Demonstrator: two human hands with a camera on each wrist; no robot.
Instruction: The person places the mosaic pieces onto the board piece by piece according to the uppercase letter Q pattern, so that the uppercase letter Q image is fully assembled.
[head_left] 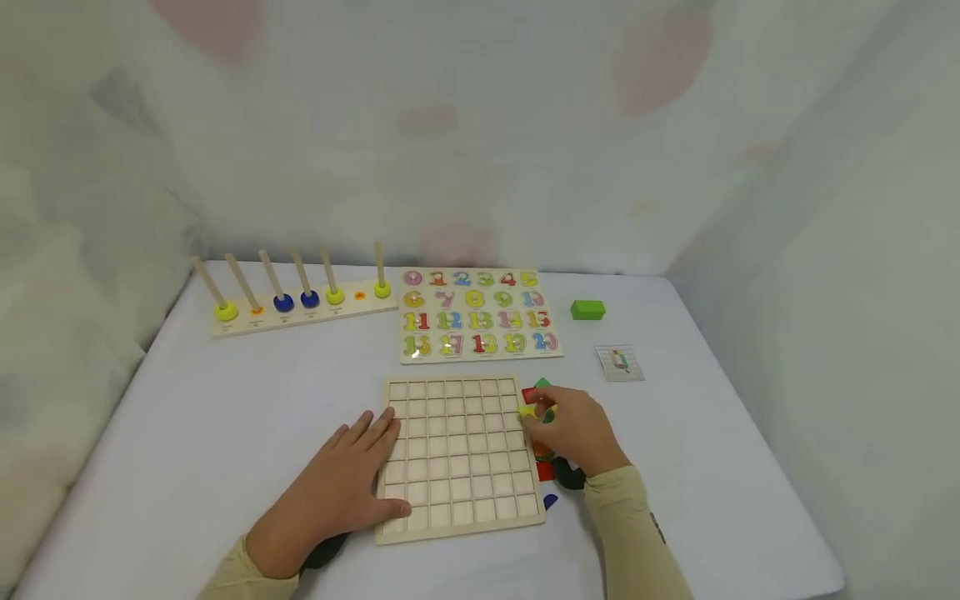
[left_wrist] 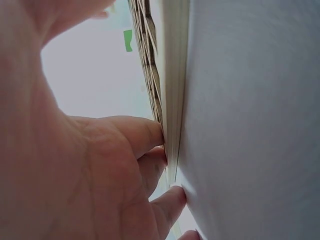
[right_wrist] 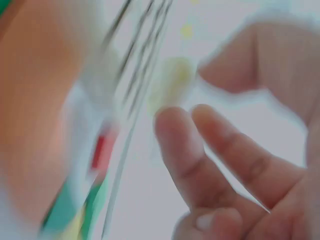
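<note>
Spread fingers of my left hand [head_left: 341, 479] rest along the left edge of a wooden grid board [head_left: 460, 521]. In the left wrist view, that hand's fingertips [left_wrist: 155, 132] touch the board's side [left_wrist: 172, 75]. Over a cluster of coloured pieces at the board's right edge is my right hand [head_left: 573, 429], its fingers bent and its thumb apart from them. A yellow piece [head_left: 527, 411] shows at its fingertips; blur hides whether they pinch it. Near it lie red [head_left: 545, 472], green [head_left: 543, 383] and blue [head_left: 551, 501] pieces, partly covered by the hand.
A number puzzle board [head_left: 480, 357] lies behind the grid board. Left of it stands a pegged counting stand [head_left: 337, 312] with yellow and blue rings. A green block [head_left: 587, 310] and a small printed card [head_left: 620, 363] are at the right.
</note>
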